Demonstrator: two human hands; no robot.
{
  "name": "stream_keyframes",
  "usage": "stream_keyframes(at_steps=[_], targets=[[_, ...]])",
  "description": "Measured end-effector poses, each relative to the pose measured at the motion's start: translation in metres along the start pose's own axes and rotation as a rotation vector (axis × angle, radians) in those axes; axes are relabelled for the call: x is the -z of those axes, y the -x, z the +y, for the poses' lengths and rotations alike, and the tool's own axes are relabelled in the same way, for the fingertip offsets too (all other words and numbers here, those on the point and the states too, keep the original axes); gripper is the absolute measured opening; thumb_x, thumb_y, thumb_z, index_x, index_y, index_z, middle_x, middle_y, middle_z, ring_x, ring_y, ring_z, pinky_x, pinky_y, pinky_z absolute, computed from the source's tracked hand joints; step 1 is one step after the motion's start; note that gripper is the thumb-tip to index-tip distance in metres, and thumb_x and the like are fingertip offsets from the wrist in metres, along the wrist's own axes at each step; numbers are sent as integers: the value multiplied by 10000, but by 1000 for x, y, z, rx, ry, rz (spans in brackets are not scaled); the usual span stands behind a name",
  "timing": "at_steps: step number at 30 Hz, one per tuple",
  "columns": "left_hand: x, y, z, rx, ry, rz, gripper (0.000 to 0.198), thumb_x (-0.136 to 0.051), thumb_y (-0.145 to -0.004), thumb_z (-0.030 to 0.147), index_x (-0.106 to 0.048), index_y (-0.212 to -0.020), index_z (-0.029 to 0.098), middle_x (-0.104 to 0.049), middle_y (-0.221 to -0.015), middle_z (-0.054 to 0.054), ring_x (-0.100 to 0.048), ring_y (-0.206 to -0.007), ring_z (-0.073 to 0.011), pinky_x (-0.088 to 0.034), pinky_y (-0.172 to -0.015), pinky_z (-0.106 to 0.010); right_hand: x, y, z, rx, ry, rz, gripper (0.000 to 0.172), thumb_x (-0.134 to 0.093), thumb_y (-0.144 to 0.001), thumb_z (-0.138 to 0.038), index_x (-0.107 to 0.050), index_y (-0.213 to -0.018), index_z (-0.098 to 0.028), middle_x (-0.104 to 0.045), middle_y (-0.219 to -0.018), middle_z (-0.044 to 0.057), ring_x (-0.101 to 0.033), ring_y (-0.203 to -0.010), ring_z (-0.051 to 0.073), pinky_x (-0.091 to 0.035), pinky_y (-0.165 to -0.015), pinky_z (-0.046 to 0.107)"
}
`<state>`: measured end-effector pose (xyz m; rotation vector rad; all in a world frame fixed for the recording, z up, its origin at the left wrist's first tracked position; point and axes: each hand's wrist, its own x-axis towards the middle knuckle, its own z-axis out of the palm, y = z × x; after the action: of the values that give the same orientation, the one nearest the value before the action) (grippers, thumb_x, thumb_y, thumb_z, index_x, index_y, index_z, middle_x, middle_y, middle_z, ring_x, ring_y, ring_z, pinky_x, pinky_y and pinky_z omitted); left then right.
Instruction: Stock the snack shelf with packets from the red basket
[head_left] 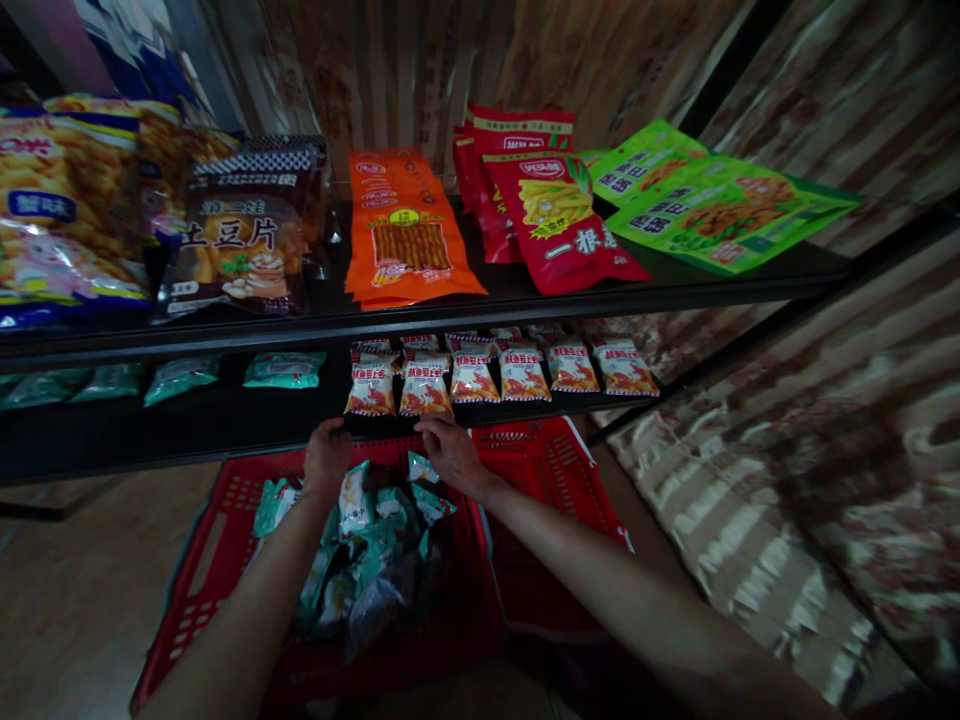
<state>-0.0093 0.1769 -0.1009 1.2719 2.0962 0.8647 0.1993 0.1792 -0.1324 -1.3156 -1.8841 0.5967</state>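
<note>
My left hand is at the front edge of the lower shelf, just below and left of a row of small white-and-orange snack packets. It holds nothing that I can see, its fingers loosely bent. My right hand reaches to the same edge, fingertips by the bottom of the second packet; whether they touch it I cannot tell. The packets stand side by side, with more behind. Below my hands, a red shopping basket holds a heap of small teal-and-white packets.
A second red basket stands to the right. Teal packets lie along the lower shelf's left. The upper black shelf bears brown potato-chip bags, orange packs, red bags and green bags. Patterned fabric hangs at right.
</note>
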Motion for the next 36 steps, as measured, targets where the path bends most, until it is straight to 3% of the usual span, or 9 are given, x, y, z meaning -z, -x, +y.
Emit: stream_keyframes(at_steps=[4,8,12,19,25,30,36], targets=[[1,-6,11,-19,-55,23,395,-479,-792,194,-608,-1162,142,-661,-1087,-134,-628,-1016,-253,-478,-892,-373,6,-1,5,-38,66,84,302,-461,-786,-58,-686,-935,-192,-616,-1064,96,-597,-1011,193,-490,-944,365],[-2,-13,13,-97,-50,21,366,-489,-801,188,-620,-1139,138,-605,-1233,-137,-591,-1118,-240,-438,-988,-358,5,-2,14,-61,94,136,301,-475,-760,-53,-688,-927,-185,-581,-1134,110,-558,-1068,209,-475,-969,398],[-12,-20,5,-171,-54,-9,363,-502,-797,155,-627,-1136,130,-489,-1391,-141,-429,-1316,-246,-306,-1113,-364,4,-1,21,-65,104,163,302,-481,-755,-53,-684,-915,-210,-594,-1140,86,-542,-1092,199,-470,-982,394],[-26,-26,0,-191,-18,13,301,-467,-809,148,-665,-1036,148,-575,-1296,-107,-496,-1252,-231,-357,-1080,-371,11,-5,19,5,75,159,300,-466,-772,-59,-680,-912,-215,-602,-1137,70,-573,-1056,172,-473,-987,360],[-29,-33,-2,-210,-27,39,261,-478,-798,133,-695,-939,163,-584,-1294,-101,-527,-1216,-226,-378,-1057,-361,6,-5,15,-22,96,170,295,-483,-763,-58,-687,-913,-210,-590,-1174,78,-549,-1105,190,-464,-995,386],[-29,-35,-7,-224,-49,36,247,-505,-774,146,-701,-917,194,-672,-1129,-64,-608,-1061,-220,-447,-974,-365,6,1,21,-38,125,177,281,-495,-758,-57,-690,-885,-215,-594,-1150,75,-556,-1077,190,-477,-976,376],[-24,-27,4,-387,-77,224,207,-502,-764,154,-690,-850,171,-657,-1097,-102,-592,-1062,-241,-449,-972,-406,33,-7,28,-59,131,236,304,-455,-770,-53,-674,-917,-205,-616,-1064,79,-583,-1029,184,-490,-944,352]])
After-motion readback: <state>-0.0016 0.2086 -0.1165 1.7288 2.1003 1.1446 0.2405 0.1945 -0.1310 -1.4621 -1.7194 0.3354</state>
